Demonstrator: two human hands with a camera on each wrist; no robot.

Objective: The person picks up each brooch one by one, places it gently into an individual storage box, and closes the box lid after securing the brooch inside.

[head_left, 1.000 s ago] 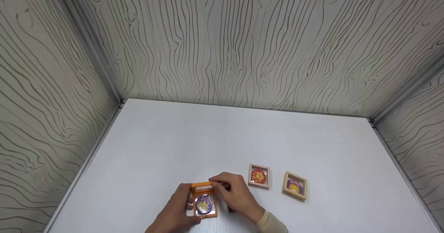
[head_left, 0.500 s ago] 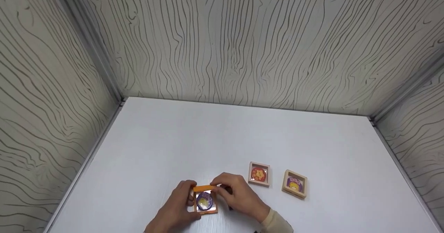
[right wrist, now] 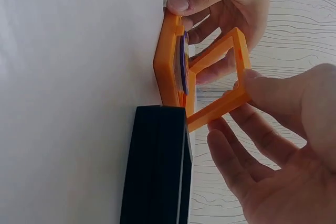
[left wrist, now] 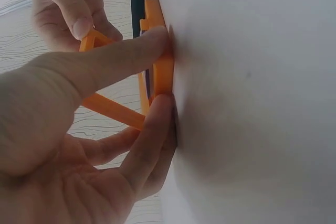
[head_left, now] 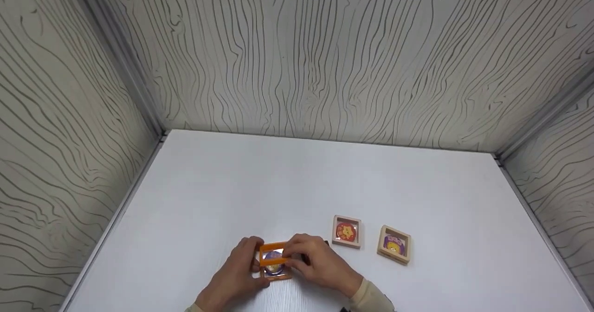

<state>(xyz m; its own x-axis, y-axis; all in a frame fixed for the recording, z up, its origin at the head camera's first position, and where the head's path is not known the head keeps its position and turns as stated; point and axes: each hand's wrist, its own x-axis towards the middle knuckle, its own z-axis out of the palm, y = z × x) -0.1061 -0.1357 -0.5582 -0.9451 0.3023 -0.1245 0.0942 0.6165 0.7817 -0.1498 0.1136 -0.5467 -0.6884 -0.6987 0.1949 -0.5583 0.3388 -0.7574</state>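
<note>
An orange hinged display frame lies on the white table, its lid (right wrist: 218,109) raised at an angle over its base (right wrist: 168,59). A round purple badge (right wrist: 184,61) with a yellow figure sits in the base. My left hand (head_left: 237,269) holds the base by its edges, thumb at the near side and fingers at the far side. With thumb and fingers, my right hand (head_left: 320,263) pinches the free edge of the lid. Right beside the base stands a black, box-like object (right wrist: 157,166), mostly covered by the right hand in the head view.
Two wooden frames stand to the right on the white table (head_left: 278,182): a pale one with a red star badge (head_left: 346,232), and a light-wood one with a purple bear badge (head_left: 394,244). Wood-grain panels (head_left: 297,61) enclose the table's back and sides.
The orange lid has swung from nearly upright down toward the person, now partly over the badge. The right hand has moved with it; the left hand keeps its hold on the base.
</note>
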